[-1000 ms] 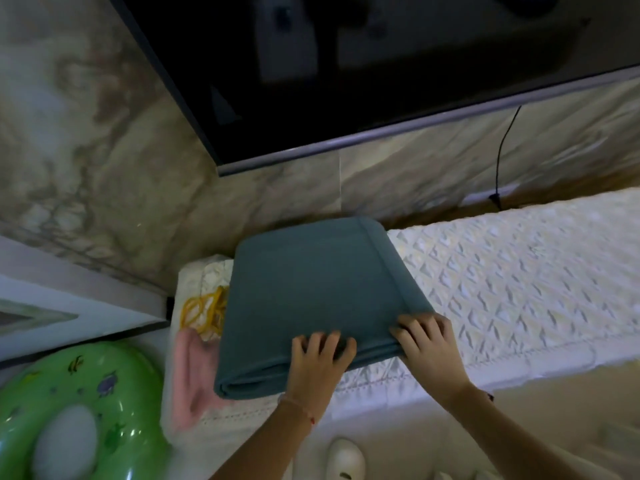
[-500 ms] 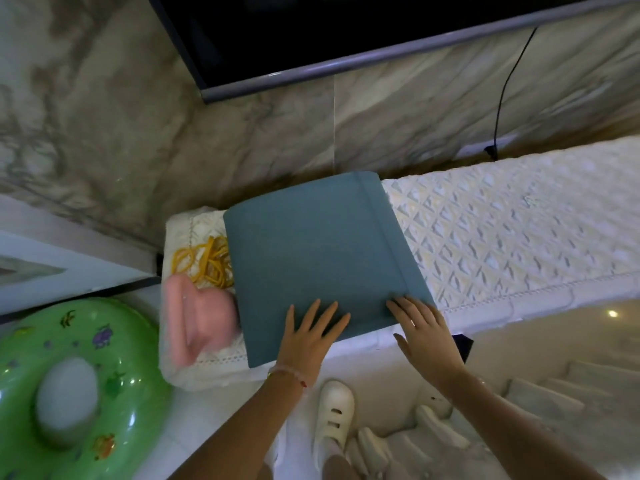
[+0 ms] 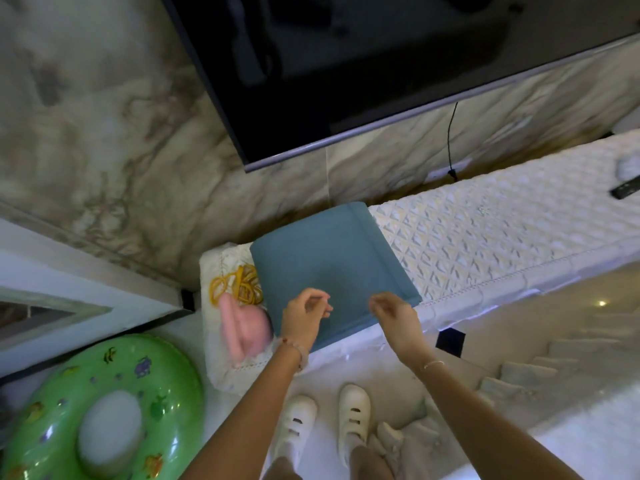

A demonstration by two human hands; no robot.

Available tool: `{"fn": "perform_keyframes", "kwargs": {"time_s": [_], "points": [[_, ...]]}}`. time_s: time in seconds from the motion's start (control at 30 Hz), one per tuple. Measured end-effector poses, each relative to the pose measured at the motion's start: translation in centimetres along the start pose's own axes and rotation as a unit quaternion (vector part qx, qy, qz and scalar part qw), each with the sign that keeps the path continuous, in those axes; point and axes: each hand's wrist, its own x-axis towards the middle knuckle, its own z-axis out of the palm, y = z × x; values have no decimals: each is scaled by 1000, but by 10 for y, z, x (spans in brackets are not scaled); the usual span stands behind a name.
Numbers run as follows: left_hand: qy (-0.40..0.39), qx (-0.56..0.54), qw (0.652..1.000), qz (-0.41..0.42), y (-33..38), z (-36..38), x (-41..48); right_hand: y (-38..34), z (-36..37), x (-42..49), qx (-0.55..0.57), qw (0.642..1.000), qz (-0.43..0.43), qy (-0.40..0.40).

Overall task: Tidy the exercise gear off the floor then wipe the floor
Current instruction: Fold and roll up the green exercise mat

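Observation:
A folded teal exercise mat (image 3: 332, 261) lies flat on the left end of a long low cabinet covered with a white quilted cloth (image 3: 485, 244). Left of the mat on the same cloth sit a yellow coiled rope or band (image 3: 235, 284) and a pink item (image 3: 247, 327), blurred. My left hand (image 3: 303, 313) hovers over the mat's near edge with fingers loosely curled, holding nothing. My right hand (image 3: 393, 315) hangs over the mat's near right corner, fingers also loosely curled and empty. Neither hand touches the mat.
A green inflatable swim ring (image 3: 104, 410) lies on the pale glossy floor at lower left. A large dark TV (image 3: 363, 64) hangs on the marble wall above the cabinet. A black remote (image 3: 625, 188) rests at the cabinet's far right. My white shoes (image 3: 325, 424) stand below the hands.
Both hands have lifted off the mat's near edge and drawn back, fingers curling loosely. The mat now lies flat and still on the cabinet.

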Motion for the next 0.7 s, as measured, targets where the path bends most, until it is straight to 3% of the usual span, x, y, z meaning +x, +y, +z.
{"fn": "perform_keyframes", "kwargs": {"time_s": [0.17, 0.3, 0.43, 0.53, 0.7], "points": [[-14, -115, 989, -92, 1, -20, -12, -25, 8, -16, 209, 973, 94, 19], [-34, -164, 963, -213, -29, -28, -10, 3, 29, -17, 388, 879, 278, -8], [-49, -184, 933, -305, -78, -31, 1, 51, 61, -10, 495, 778, 386, -8], [-59, -182, 921, -340, -112, -26, 17, 73, 90, 6, 498, 771, 396, -3], [-53, -170, 919, -352, -148, -18, 42, 91, 127, 37, 480, 798, 364, -24]]}}
